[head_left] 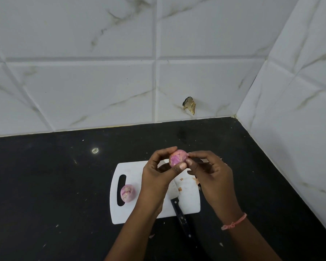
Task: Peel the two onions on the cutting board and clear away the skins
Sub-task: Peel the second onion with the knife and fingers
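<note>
a: status of the hands?
b: left hand (154, 178) holds a pink onion (177, 158) raised above the cutting board (188, 202), fingers curled over its top, thumb under it. right hand (211, 176) pinches at the right side of that same onion with its fingertips.
a: the second onion?
b: second onion (127, 193) lies on the left end of the board, just beside the handle slot, touched by neither hand. pale purple surface showing.
a: skins?
b: small skin scraps (180, 189) lie on the board's right half and at its right edge; a few flecks are on the black table (55, 176).
a: other items?
b: knife (181, 215), black handle, lies across the board's near edge, blade partly hidden under the left hand. a pink band (233, 222) sits on the right wrist.
</note>
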Tool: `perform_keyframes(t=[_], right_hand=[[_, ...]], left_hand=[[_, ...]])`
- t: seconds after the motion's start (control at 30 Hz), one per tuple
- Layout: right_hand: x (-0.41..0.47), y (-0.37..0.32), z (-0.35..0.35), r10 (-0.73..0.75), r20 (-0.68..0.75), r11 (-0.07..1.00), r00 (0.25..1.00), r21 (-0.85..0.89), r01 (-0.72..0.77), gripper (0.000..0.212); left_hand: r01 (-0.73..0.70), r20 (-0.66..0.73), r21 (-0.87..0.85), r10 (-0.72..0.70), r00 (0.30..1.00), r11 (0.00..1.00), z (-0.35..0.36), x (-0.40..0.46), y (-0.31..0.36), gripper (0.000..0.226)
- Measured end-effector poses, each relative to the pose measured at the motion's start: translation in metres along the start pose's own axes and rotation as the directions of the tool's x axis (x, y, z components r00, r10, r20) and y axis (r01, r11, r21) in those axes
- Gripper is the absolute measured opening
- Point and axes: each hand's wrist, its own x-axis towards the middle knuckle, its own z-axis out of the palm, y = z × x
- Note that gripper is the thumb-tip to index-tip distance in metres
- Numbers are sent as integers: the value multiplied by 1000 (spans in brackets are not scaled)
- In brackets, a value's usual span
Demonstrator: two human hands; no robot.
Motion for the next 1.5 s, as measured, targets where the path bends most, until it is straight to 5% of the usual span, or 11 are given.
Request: perform_keyframes(t=[0.33, 0.6, 0.73, 0.9, 1.33, 1.5], right_hand=[[8, 4, -7, -46, 51, 975, 998, -216, 56, 11], [10, 25, -19, 135, -105, 937, 985, -311, -162, 15], [8, 7, -20, 54, 29, 988, 998, -144, -49, 25], [7, -4, -8, 109, 276, 994, 955, -18, -108, 28], [2, 6, -5, -1, 203, 987, 979, -160, 34, 58], [6, 2, -8, 15, 65, 995, 998, -103, -8, 29]], left_hand=[[0, -8, 148, 2, 1000, 989, -1, -1, -3, 44], [-71, 55, 150, 64, 996, 986, 2, -1, 1, 64], [-124, 45, 224, 117, 992, 967, 3, 1, -3, 66], [-209, 78, 193, 197, 977, 959, 5, 1, -2, 69], [-103, 120, 86, 92, 989, 991, 3, -6, 4, 44], [-59, 91, 52, 54, 994, 997, 4, -6, 6, 43]])
